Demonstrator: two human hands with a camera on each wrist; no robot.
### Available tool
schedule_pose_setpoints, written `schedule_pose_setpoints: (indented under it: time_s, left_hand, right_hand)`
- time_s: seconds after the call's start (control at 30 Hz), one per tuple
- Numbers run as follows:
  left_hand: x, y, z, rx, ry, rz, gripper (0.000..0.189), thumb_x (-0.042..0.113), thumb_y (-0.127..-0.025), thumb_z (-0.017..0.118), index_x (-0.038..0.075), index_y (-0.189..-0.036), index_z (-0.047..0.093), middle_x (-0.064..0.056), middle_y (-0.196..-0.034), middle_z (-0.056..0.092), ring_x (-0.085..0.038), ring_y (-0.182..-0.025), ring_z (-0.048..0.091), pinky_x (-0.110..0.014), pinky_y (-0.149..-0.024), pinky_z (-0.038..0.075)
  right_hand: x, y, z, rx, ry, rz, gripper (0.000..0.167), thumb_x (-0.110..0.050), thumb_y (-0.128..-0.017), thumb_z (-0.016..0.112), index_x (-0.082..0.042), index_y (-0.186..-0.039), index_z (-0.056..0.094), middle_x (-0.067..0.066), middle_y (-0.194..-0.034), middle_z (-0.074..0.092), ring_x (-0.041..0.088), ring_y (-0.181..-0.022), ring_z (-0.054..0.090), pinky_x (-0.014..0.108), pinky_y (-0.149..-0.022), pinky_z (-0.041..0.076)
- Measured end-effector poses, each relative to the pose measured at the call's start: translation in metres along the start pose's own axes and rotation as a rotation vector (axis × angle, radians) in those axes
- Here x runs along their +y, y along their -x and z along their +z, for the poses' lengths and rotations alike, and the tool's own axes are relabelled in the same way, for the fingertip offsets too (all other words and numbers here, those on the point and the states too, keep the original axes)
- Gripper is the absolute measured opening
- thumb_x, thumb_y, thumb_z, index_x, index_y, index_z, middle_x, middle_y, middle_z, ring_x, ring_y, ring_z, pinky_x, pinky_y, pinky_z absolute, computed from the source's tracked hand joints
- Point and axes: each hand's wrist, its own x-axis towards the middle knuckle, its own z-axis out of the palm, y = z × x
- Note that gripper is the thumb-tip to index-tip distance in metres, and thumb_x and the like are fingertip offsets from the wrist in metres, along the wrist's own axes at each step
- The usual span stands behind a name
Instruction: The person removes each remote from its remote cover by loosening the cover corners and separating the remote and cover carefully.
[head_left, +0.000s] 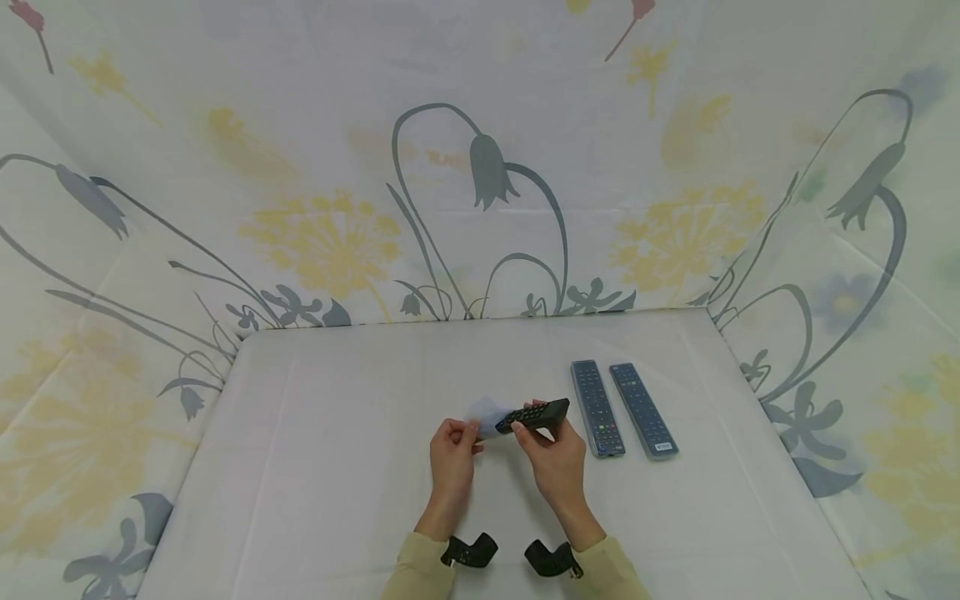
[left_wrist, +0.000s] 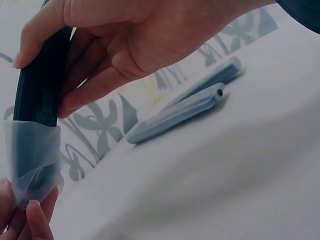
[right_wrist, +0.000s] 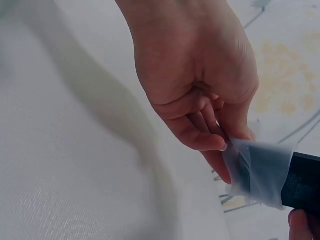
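A black remote control [head_left: 542, 414] is held between the two hands above the white table. My right hand [head_left: 557, 458] grips its body, thumb along one edge and fingers on the other side. A thin translucent plastic sleeve [right_wrist: 265, 172] covers one end of the remote; its other end is bare. My left hand [head_left: 453, 462] pinches the sleeve's closed end between thumb and fingers, as the right wrist view shows close up. In the left wrist view the remote's plain back [left_wrist: 42, 85] shows above the sleeve's mouth.
Two more remotes, one [head_left: 597, 408] nearer the hands and one [head_left: 643, 411] farther right, lie side by side on the white table [head_left: 337, 467], each in clear wrapping. A flower-printed cloth [head_left: 330, 167] rises behind and along both sides of the table.
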Motion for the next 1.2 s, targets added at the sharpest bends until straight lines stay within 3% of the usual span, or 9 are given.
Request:
schedule_pose_setpoints:
  time_s: [0.13, 0.27, 0.43, 0.53, 0.67, 0.87, 1.03, 1.2]
  left_hand:
    - [-0.016, -0.009, -0.002, -0.018, 0.074, -0.042, 0.014, 0.002, -0.097, 0.063, -0.004, -0.088, 0.054, -0.011, -0.078, 0.065, -0.030, -0.076, 0.065, -0.027, -0.066, 0.054]
    - [-0.035, -0.018, -0.003, -0.045, 0.170, -0.095, 0.014, 0.006, -0.098, 0.063, 0.001, -0.090, 0.053, -0.003, -0.079, 0.063, -0.017, -0.074, 0.062, -0.025, -0.067, 0.052]
    - [-0.033, -0.019, -0.007, -0.118, 0.252, -0.122, 0.013, 0.010, -0.100, 0.061, 0.004, -0.094, 0.051, -0.001, -0.086, 0.059, -0.012, -0.079, 0.058, -0.027, -0.073, 0.051]
    - [-0.030, -0.020, -0.010, -0.137, 0.200, -0.128, 0.015, 0.011, -0.099, 0.063, 0.001, -0.105, 0.054, -0.002, -0.095, 0.061, -0.012, -0.085, 0.059, -0.029, -0.078, 0.050]
    - [-0.025, -0.021, -0.011, -0.104, 0.023, -0.085, 0.032, 0.016, -0.094, 0.069, -0.002, -0.118, 0.057, -0.006, -0.104, 0.063, -0.013, -0.089, 0.057, -0.029, -0.077, 0.046]
    - [-0.017, -0.019, -0.008, -0.041, -0.195, 0.026, 0.043, 0.024, -0.084, 0.081, -0.001, -0.116, 0.066, -0.012, -0.107, 0.067, -0.016, -0.087, 0.058, -0.025, -0.070, 0.047]
    - [-0.016, -0.019, -0.005, 0.029, -0.197, 0.068, 0.035, 0.017, -0.078, 0.086, 0.000, -0.102, 0.067, -0.007, -0.090, 0.064, -0.013, -0.077, 0.057, -0.022, -0.065, 0.046]
    - [-0.017, -0.018, -0.005, 0.029, -0.119, 0.070, 0.030, 0.011, -0.079, 0.085, 0.000, -0.098, 0.066, -0.006, -0.088, 0.064, -0.011, -0.073, 0.058, -0.021, -0.062, 0.047]
  right_hand:
    - [0.014, -0.001, -0.002, 0.001, -0.030, 0.009, 0.041, 0.009, -0.083, 0.075, 0.011, -0.121, 0.060, 0.028, -0.119, 0.065, 0.039, -0.110, 0.064, 0.025, -0.080, 0.055]
    - [0.030, -0.004, -0.005, -0.003, -0.068, 0.013, 0.042, 0.006, -0.084, 0.076, 0.009, -0.123, 0.061, 0.024, -0.120, 0.066, 0.025, -0.110, 0.065, 0.026, -0.082, 0.054]
    - [0.031, -0.005, -0.007, -0.050, -0.092, 0.003, 0.044, 0.012, -0.083, 0.073, 0.011, -0.124, 0.058, 0.027, -0.123, 0.063, 0.012, -0.109, 0.065, 0.026, -0.084, 0.054]
    - [0.031, -0.005, -0.009, -0.096, -0.081, -0.029, 0.046, 0.016, -0.082, 0.071, 0.014, -0.126, 0.055, 0.030, -0.125, 0.061, 0.012, -0.111, 0.064, 0.027, -0.087, 0.053]
    - [0.029, -0.006, -0.010, -0.155, -0.059, -0.070, 0.048, 0.015, -0.083, 0.072, 0.012, -0.127, 0.056, 0.030, -0.126, 0.060, 0.011, -0.113, 0.063, 0.027, -0.089, 0.052]
    - [0.027, -0.006, -0.011, -0.268, -0.117, -0.105, 0.050, 0.011, -0.085, 0.071, 0.011, -0.132, 0.054, 0.028, -0.129, 0.059, 0.014, -0.116, 0.062, 0.029, -0.091, 0.051]
    - [0.030, -0.005, -0.010, -0.329, -0.154, -0.086, 0.053, 0.010, -0.088, 0.068, 0.010, -0.137, 0.048, 0.030, -0.134, 0.055, 0.014, -0.123, 0.058, 0.028, -0.095, 0.048]
    - [0.033, -0.005, -0.009, -0.335, -0.161, -0.042, 0.052, 0.008, -0.088, 0.070, 0.007, -0.136, 0.051, 0.027, -0.137, 0.054, 0.015, -0.125, 0.056, 0.026, -0.096, 0.047]
